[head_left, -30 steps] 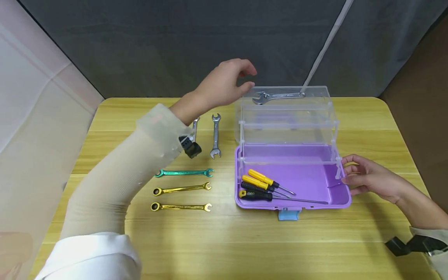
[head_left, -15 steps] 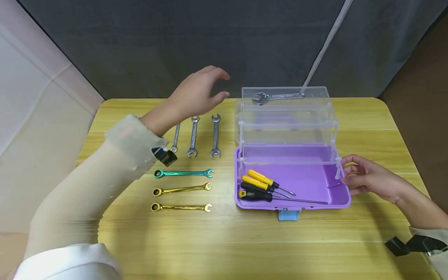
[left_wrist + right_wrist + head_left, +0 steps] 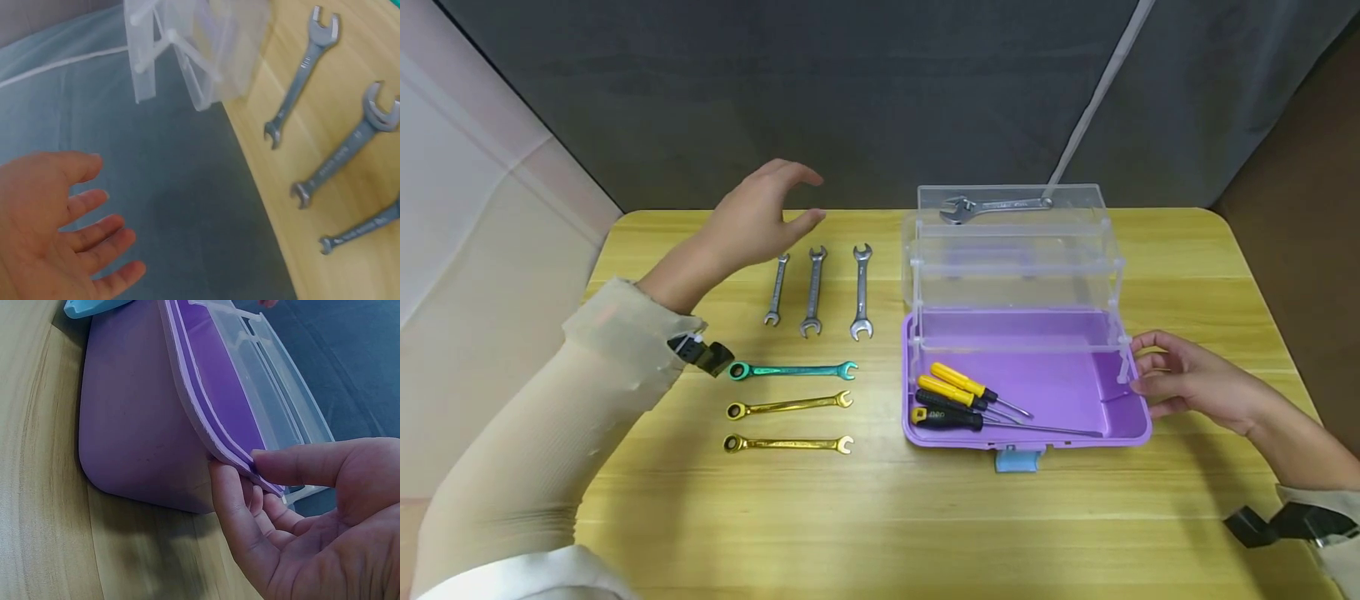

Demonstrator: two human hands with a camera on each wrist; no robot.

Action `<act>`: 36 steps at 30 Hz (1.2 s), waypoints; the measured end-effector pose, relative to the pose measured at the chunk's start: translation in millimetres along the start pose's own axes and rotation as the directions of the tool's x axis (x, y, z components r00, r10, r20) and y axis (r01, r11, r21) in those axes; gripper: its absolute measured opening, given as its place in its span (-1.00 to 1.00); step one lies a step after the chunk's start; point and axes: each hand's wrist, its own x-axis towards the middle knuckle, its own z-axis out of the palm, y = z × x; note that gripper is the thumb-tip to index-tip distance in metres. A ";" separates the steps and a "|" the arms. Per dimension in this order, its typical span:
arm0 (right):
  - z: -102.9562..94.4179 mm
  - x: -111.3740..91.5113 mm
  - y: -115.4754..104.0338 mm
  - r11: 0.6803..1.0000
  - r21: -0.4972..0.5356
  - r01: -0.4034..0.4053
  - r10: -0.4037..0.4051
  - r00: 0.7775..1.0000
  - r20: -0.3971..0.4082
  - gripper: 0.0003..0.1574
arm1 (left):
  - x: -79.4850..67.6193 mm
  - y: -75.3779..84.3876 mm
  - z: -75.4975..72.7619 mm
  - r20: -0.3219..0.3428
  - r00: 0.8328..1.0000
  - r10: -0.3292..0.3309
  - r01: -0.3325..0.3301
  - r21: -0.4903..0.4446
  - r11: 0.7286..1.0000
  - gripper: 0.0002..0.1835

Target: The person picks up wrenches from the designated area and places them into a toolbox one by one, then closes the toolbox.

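Observation:
My left hand (image 3: 756,217) hovers over the table's back edge with relaxed fingers and nothing in it; the left wrist view shows its palm free. Just below it lie a small silver open-end wrench (image 3: 777,290), a middle one (image 3: 814,292) and a longer one (image 3: 862,292). My right hand (image 3: 1187,379) pinches the right rim of the purple toolbox (image 3: 144,412), thumb inside and fingers outside. Inside the box are yellow-handled screwdrivers (image 3: 951,390) and black-handled ones (image 3: 947,418). An adjustable wrench (image 3: 996,208) rests in the top clear tray (image 3: 1075,212).
A green ratchet wrench (image 3: 793,371) and two gold ones (image 3: 790,406) lie left of the box. The clear trays stand raised over the box's back half. A blue latch (image 3: 1017,461) juts from its front. A dark curtain (image 3: 775,83) hangs behind the table (image 3: 887,533).
My left hand has moved left and slightly nearer, from beside the top tray to above the silver wrenches, which now show fully. The right hand keeps its hold on the toolbox rim.

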 end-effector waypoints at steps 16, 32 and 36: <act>0.6 2.6 -1.7 1.000 -0.015 -0.023 0.023 1.000 -0.006 -0.62 | -26.3 -41.7 20.2 0.024 0.994 -0.103 0.104 -0.052 0.993 -0.47; 0.5 1.2 0.1 1.000 -0.009 -0.015 0.015 1.000 0.002 -0.61 | -45.1 -74.3 48.4 0.154 0.965 -0.213 0.232 -0.120 0.965 -0.43; 0.3 1.6 0.0 1.000 -0.003 -0.014 0.014 1.000 0.006 -0.61 | -49.0 -81.1 55.5 0.212 0.945 -0.248 0.278 -0.127 0.952 -0.41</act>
